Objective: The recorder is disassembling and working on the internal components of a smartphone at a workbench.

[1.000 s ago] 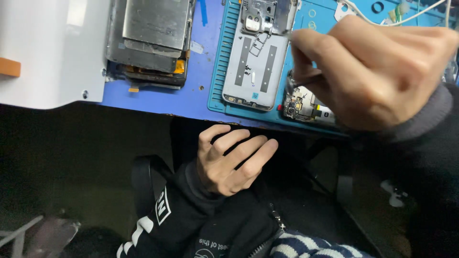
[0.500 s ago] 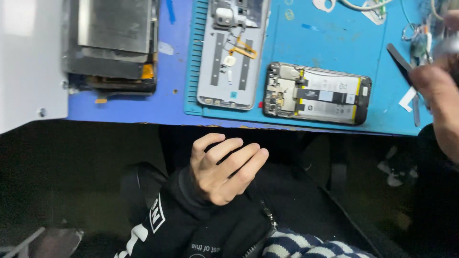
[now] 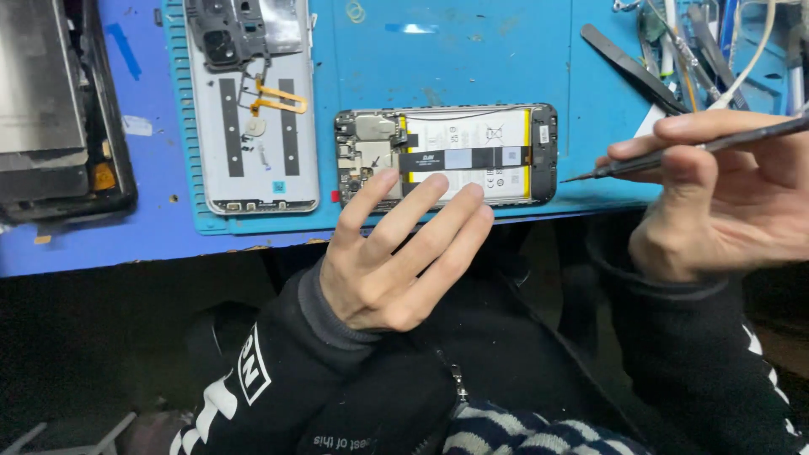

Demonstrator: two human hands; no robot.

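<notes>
blue mat (image 3: 506, 50): opened phone (image 3: 447, 156) under left hand (image 3: 396, 253) fingertips; right hand (image 3: 725, 198) grips screwdriver (image 3: 674, 156).

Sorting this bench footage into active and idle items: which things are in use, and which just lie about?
In use:
left hand reaching to opened phone with white battery
right hand holding thin dark screwdriver

Lying about:
grey phone back cover
black tweezers
dark screen assembly

The left hand (image 3: 396, 253) lays open fingers on the opened phone (image 3: 447, 156) (back cover off, battery showing). The right hand (image 3: 716, 198) pinches a thin screwdriver (image 3: 674, 156) just beside it.
</notes>
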